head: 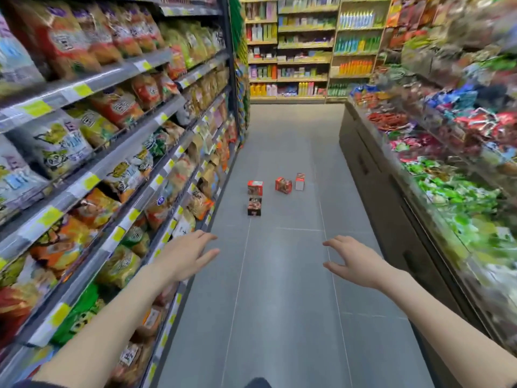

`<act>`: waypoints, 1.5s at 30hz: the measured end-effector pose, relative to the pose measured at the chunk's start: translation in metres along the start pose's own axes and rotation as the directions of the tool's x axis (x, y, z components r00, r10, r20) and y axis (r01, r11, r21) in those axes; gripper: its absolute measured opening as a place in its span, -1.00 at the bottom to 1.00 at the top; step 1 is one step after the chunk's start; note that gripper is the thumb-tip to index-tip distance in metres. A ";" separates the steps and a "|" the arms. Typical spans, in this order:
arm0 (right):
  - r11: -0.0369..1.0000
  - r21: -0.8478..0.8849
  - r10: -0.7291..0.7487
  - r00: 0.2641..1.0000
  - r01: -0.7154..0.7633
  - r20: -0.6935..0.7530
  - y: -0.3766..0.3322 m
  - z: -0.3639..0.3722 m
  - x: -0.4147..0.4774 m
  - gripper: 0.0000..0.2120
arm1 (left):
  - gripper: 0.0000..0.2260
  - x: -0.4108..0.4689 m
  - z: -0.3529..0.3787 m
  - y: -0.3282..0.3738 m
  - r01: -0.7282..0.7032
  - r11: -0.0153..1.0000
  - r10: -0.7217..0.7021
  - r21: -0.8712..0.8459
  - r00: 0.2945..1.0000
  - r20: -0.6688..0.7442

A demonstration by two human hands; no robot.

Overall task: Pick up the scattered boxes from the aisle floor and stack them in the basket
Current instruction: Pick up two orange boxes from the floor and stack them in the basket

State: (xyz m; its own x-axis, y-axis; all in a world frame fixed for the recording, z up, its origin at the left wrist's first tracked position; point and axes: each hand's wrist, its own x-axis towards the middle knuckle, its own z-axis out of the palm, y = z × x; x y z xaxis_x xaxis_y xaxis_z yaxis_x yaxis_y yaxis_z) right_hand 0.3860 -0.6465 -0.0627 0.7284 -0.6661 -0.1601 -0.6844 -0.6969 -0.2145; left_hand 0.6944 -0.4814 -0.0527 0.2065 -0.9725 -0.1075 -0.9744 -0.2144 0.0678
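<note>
Left hand [190, 256]: hovering above the floor, fingers spread, holding nothing.
Right hand [353, 261]: hovering, fingers loosely spread, holding nothing.
Boxes [255, 187]: four sitting on the grey floor [279, 303] at 12 o'clock, well apart from both hands.
Room: open floor running between the snack shelves [112, 152] at 9 o'clock and the counter [372, 191] at 3 o'clock.

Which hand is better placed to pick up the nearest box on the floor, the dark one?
Left, probably. The dark box lies ahead and leftward, more in line with the left hand than the right hand. Both hands are open and empty, and neither reaches it yet.
</note>
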 end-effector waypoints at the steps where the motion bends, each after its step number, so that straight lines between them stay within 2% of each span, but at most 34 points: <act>1: 1.000 0.011 0.015 1.000 -0.014 -0.008 0.005 -0.005 0.021 -0.51 | -0.56 0.027 -0.007 -0.009 -0.007 1.000 0.007 -0.002 1.000 0.001; 8: 0.989 0.089 0.127 0.990 -0.122 -0.063 0.047 -0.046 0.159 -0.50 | -0.57 0.224 -0.058 -0.068 -0.056 0.997 0.055 -0.046 0.998 -0.025; 13: 0.973 0.126 0.204 0.977 -0.195 -0.063 0.098 -0.058 0.247 -0.50 | -0.57 0.349 -0.053 -0.070 -0.151 0.988 0.152 -0.026 0.988 0.012; 18: 0.969 0.115 0.223 0.974 -0.218 -0.031 0.172 -0.071 0.357 -0.50 | -0.56 0.479 -0.040 -0.067 -0.174 0.984 0.175 -0.033 0.983 0.053; 25: 0.980 0.078 0.183 0.983 -0.184 0.023 0.274 -0.125 0.532 -0.51 | -0.59 0.660 -0.040 -0.074 -0.084 0.993 0.091 -0.079 0.992 0.084; 34: 0.994 0.084 0.067 0.994 -0.075 0.088 0.336 -0.164 0.748 -0.52 | -0.60 0.838 -0.038 -0.123 0.006 0.995 0.010 -0.101 0.988 0.155; 39: 0.994 0.096 0.039 0.994 -0.048 0.100 0.360 -0.169 0.873 -0.52 | -0.42 0.946 -0.038 -0.166 0.013 0.997 0.003 -0.081 0.981 0.195; 42: 0.992 0.123 0.023 0.992 -0.038 0.122 0.372 -0.172 0.943 -0.52 | -0.54 1.009 -0.040 -0.191 0.000 0.997 0.016 -0.083 0.980 0.197; 45: 0.987 0.146 0.040 0.990 -0.061 0.139 0.387 -0.170 1.002 -0.52 | -0.38 1.066 -0.035 -0.215 -0.002 0.998 0.015 -0.056 0.973 0.231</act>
State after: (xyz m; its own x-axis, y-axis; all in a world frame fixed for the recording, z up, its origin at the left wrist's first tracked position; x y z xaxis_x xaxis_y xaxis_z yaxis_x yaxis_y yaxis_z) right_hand 0.8455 -1.6287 -0.1423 0.6977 -0.6503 -0.3005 -0.7153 -0.6089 -0.3429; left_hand 1.1274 -1.4754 -0.1475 0.1656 -0.9284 -0.3326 -0.9684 -0.2169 0.1234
